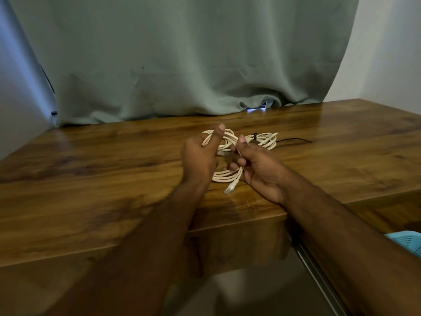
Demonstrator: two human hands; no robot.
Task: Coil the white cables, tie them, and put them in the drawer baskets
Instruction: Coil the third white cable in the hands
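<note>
A coiled white cable [224,176] is held just above the wooden table [91,174]. My left hand [200,156] grips the coil's left side, thumb up over its strands. My right hand [259,167] closes on the right side, and a clear plug end [231,187] dangles below it. Behind my hands a second white cable coil [266,140] lies on the table, bound with a black tie [254,136]. A corner of a blue basket [407,244] shows at the lower right, below table level.
A grey-green curtain [182,65] hangs along the table's far edge. A thin black wire [296,140] runs right from the tied coil. A metal drawer rail [319,277] slants down at the lower right.
</note>
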